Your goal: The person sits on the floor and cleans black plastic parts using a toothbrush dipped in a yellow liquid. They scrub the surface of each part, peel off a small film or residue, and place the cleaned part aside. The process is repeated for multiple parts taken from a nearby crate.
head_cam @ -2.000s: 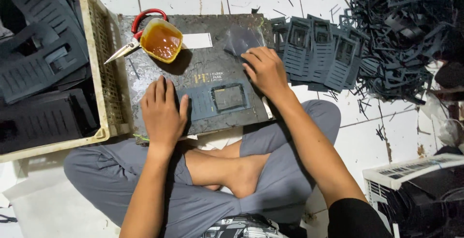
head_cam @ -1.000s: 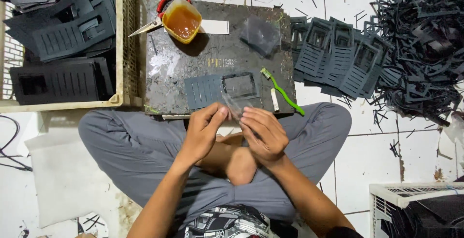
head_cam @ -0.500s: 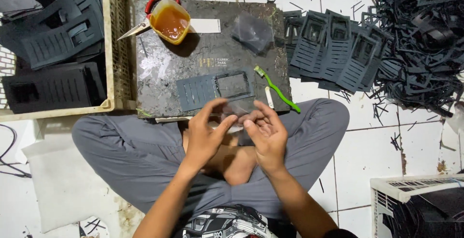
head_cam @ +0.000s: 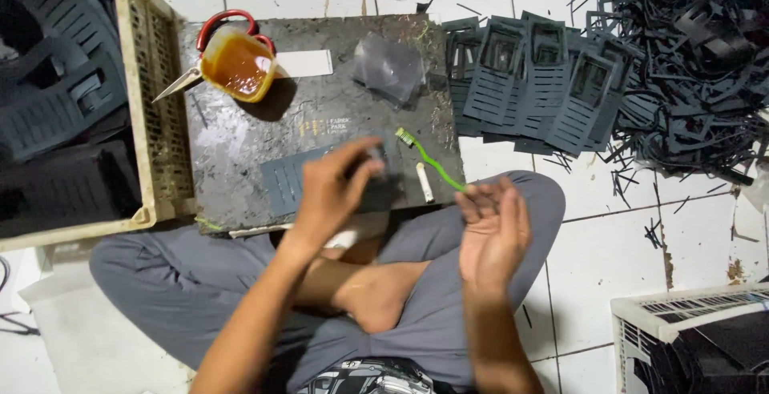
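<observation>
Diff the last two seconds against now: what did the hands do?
Both hands lifted off the dark work board, met over a small clear piece, then parted. The left hand is now on the board's near edge, pinching a small blurred piece; the right hand has swung out open-palmed, empty, beside the green toothbrush. The orange-filled cup, red-handled scissors and fanned dark slotted panels kept their places.

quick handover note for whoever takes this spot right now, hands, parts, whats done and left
Left hand: over the dark work board, pinching a small dark piece, blurred.
Right hand: open, palm up, holding nothing, beside the green toothbrush.
On the board: cup of amber liquid, red-handled scissors, one slotted panel.
Done, apparently: panels stacked in the crate.
Left, apparently: the fanned row of slotted panels.
</observation>
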